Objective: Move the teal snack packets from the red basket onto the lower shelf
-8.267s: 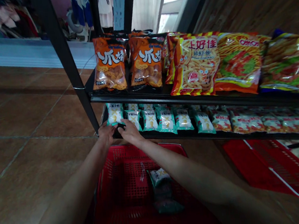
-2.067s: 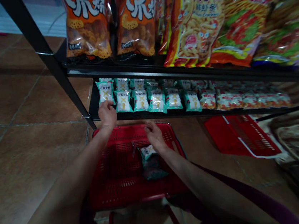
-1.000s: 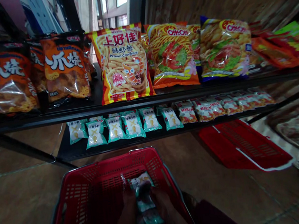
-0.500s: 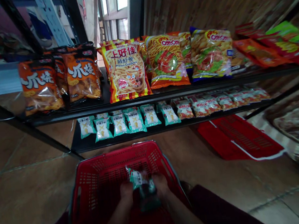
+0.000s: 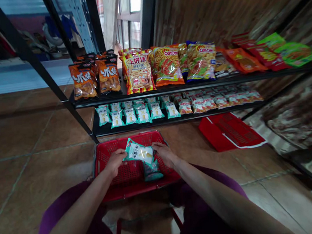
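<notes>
A green and white snack bag (image 5: 139, 152) is stretched sideways between my two hands, its printed front facing up. My left hand (image 5: 118, 161) pinches its left end, and my right hand (image 5: 162, 153) grips the right end. Below it stands a red shopping basket (image 5: 104, 158) between my knees. Inside, on the right, lie other green snack bags (image 5: 152, 171), partly covered by the held one. On the lower shelf (image 5: 109, 128) just beyond the basket, more small green and white bags (image 5: 130, 116) stand in rows.
Orange bags (image 5: 83, 81), prawn cracker bags (image 5: 139, 72) and other snacks line the upper shelf (image 5: 142, 95). Small red and white packs (image 5: 199, 104) fill the lower shelf's right part. A second red basket (image 5: 228, 131) with a white handle lies on the floor at right.
Both hands have risen from inside the basket, bringing a green snack bag up above it. The camera view has shifted, so the shelves and basket appear smaller.
</notes>
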Demonstrator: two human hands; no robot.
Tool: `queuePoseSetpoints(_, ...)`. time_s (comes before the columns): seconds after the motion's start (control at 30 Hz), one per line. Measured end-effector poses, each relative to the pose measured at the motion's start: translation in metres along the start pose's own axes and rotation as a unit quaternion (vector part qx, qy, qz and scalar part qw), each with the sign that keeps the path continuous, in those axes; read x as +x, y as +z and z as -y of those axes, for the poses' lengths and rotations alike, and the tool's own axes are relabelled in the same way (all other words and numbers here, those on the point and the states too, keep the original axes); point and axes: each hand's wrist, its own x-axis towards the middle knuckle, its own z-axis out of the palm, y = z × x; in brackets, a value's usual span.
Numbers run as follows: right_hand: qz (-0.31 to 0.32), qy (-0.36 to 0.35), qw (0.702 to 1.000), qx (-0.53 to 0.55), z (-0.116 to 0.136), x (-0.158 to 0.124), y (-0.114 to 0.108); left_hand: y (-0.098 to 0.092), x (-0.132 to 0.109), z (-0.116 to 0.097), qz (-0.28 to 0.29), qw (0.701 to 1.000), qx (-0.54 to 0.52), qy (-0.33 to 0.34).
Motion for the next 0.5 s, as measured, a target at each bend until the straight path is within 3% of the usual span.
queuePoseSetpoints(0.23, 0.092, 0.121, 0.979, 0.134, 0.046, -0.028, -0.002, -0.010, -0.023, -0.036, 0.035, 0.995, -0.071, 0.060)
queuePoseSetpoints(0.5, 0.047, 0.146, 0.974, 0.166, 0.025, -0.025, 0.003, -0.006, -0.006, -0.026, 0.019, 0.981, -0.184, 0.061)
